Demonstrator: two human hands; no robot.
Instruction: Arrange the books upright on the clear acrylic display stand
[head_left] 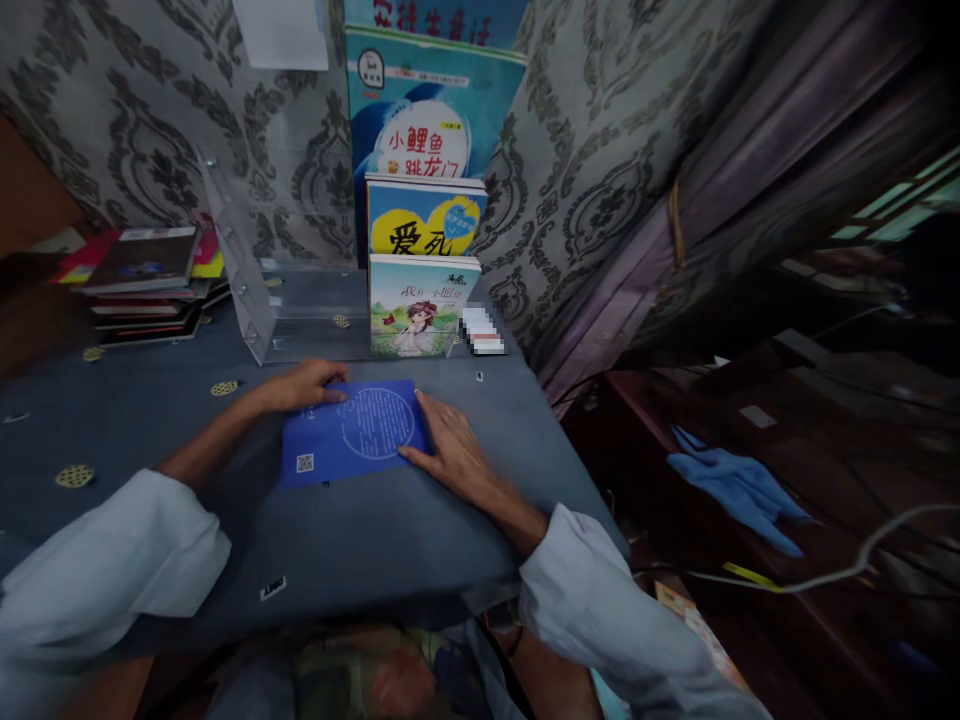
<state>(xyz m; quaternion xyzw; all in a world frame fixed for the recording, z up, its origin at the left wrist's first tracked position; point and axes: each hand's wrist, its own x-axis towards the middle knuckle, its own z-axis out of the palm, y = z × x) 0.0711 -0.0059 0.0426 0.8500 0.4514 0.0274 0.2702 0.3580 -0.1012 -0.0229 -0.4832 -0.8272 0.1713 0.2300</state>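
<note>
A blue book (379, 425) with a circle of white text and a QR code lies on the table, its printed side up. My left hand (304, 385) grips its top edge, with the thumb on the cover and the fingers curled at the edge. At the right edge, my right hand (450, 445) holds the book between the fingers at the upper corner and the thumb near the lower one. Just beyond stands a clear display rack (311, 320). Its column of upright books includes a green book (416, 325) with a drawn child in front.
A stack of books (146, 285) sits at the back left of the dark tablecloth (360, 540). Beside the rack is a small blurred white item (482, 330). Blue gloves (739, 490) and a pale cable (862, 555) lie on the reddish-brown furniture at right.
</note>
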